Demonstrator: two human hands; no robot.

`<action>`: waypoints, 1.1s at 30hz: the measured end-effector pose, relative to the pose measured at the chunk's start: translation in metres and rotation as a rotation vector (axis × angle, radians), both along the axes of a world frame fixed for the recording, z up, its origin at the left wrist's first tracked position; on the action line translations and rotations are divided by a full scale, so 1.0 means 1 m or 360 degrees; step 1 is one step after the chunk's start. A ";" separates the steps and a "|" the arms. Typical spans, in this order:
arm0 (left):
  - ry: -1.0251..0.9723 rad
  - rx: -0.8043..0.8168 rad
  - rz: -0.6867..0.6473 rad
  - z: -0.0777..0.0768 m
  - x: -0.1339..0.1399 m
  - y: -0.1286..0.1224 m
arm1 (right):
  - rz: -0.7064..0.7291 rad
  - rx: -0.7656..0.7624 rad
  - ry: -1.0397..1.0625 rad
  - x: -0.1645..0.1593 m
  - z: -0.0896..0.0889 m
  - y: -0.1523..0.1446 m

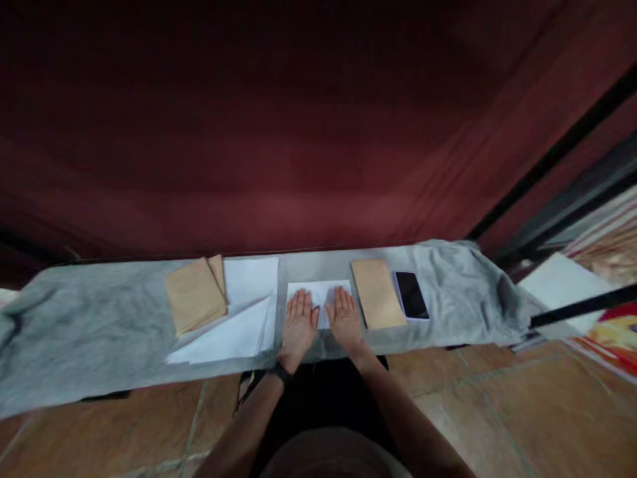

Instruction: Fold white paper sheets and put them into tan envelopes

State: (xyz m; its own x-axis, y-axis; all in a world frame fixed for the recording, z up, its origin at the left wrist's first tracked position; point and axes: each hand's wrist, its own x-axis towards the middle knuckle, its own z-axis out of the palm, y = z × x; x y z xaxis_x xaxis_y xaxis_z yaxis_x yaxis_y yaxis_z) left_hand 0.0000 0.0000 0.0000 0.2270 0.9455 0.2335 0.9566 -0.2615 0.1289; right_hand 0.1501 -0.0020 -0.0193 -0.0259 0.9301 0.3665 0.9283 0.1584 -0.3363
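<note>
While a dark red panel (308,166) fills the far side, a grey cloth (114,325) stretches below it, carrying loose white sheets (249,325) on the left. Brown packets (194,295), possibly envelopes though blurred, lie against them; another brown packet (379,294) lies right. Between, the left hand (299,325) and right hand (344,322) press flat, palms down, on a small white paper (323,292). A phone (412,295) sits rightmost.

We wore a dark band (281,374) around the left wrist, our left hand (298,326), right hand (345,321) and forearms (251,419) bare, with black clothing (326,397) below; a dull, rounded, brownish-grey patch (331,457) nearest the camera was too dim to identify.
</note>
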 end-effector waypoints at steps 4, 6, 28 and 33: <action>0.0028 -0.0159 -0.0077 -0.008 0.013 0.006 | 0.0233 -0.0053 0.0001 -0.018 0.001 0.004; 0.0058 -0.0190 -0.0096 -0.010 0.014 0.008 | 0.0287 -0.0085 -0.0014 -0.021 0.001 0.004; 0.0022 -0.0022 0.0073 -0.012 -0.009 -0.003 | 0.0041 0.0061 -0.0198 0.001 -0.009 -0.003; 0.0003 0.0005 0.0074 -0.013 -0.012 -0.007 | 0.0041 0.0092 -0.0230 0.004 -0.011 -0.007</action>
